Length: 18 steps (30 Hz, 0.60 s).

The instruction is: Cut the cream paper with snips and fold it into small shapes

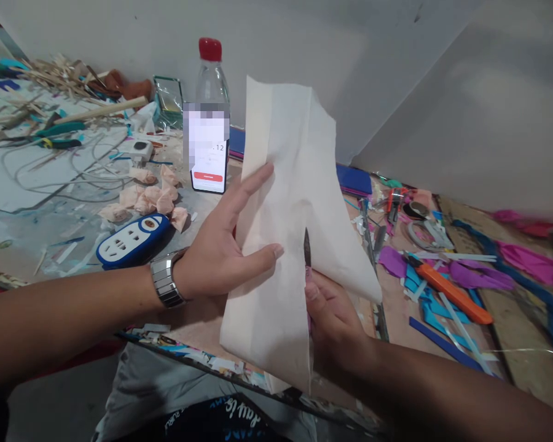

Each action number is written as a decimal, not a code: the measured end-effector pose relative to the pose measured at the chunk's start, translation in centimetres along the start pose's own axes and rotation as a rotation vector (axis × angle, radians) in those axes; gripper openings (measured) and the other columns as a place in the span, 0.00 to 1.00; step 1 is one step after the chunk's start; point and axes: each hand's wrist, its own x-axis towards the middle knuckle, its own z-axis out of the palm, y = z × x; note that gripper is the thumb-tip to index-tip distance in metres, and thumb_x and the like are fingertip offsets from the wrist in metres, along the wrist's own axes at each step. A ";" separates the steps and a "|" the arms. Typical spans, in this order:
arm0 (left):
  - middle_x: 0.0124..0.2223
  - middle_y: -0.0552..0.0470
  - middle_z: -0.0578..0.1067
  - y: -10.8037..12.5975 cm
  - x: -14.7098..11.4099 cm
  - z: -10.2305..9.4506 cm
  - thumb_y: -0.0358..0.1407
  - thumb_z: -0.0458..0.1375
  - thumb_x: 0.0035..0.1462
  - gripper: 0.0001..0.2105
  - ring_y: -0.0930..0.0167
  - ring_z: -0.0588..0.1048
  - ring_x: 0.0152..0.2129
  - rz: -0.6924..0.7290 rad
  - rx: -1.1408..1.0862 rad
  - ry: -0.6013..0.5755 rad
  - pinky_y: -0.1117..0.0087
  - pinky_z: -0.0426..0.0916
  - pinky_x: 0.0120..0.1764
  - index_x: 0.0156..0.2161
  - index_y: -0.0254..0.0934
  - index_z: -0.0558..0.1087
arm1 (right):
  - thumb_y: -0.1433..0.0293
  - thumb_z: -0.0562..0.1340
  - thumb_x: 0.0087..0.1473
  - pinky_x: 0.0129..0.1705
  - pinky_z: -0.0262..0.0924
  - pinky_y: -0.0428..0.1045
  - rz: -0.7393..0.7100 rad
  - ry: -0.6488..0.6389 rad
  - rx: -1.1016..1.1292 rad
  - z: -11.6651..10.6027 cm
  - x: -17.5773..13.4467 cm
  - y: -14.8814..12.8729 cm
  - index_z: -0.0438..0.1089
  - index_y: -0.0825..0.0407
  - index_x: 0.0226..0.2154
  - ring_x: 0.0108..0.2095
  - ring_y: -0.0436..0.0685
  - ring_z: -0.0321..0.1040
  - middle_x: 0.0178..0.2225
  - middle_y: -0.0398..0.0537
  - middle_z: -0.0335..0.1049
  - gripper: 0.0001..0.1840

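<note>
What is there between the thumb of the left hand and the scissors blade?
Only a bare stretch of the pale sheet separates the left hand from the scissors; the head view shows this.

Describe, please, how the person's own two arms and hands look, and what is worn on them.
The left hand wears no glove; at its wrist sits a silver-coloured band of wide, flat, shiny links, like a metal watch strap, though no dial shows. The right hand is also ungloved, with nothing visible at the wrist. No sleeve shows on either forearm.
</note>
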 end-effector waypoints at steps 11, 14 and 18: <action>0.72 0.49 0.58 0.0 0.0 -0.1 0.49 0.67 0.56 0.40 0.51 0.55 0.70 0.004 0.004 0.000 0.46 0.48 0.72 0.70 0.48 0.58 | 0.49 0.61 0.63 0.26 0.53 0.46 0.008 0.029 0.009 0.1 -0.1 0.1 0.67 0.50 0.28 0.23 0.50 0.59 0.21 0.41 0.64 0.23; 0.72 0.49 0.57 0.0 0.0 -0.2 0.47 0.68 0.55 0.40 0.52 0.55 0.70 0.002 0.015 -0.003 0.46 0.49 0.71 0.70 0.48 0.58 | 0.49 0.61 0.63 0.26 0.54 0.47 -0.005 0.023 -0.014 0.0 0.0 0.1 0.67 0.50 0.27 0.23 0.50 0.59 0.21 0.42 0.64 0.24; 0.72 0.49 0.57 0.0 0.0 -0.2 0.46 0.68 0.55 0.41 0.52 0.56 0.70 0.005 0.022 -0.008 0.47 0.49 0.71 0.70 0.48 0.57 | 0.48 0.60 0.63 0.26 0.53 0.47 0.001 0.019 -0.035 -0.2 0.1 0.1 0.67 0.50 0.27 0.23 0.50 0.59 0.21 0.42 0.64 0.24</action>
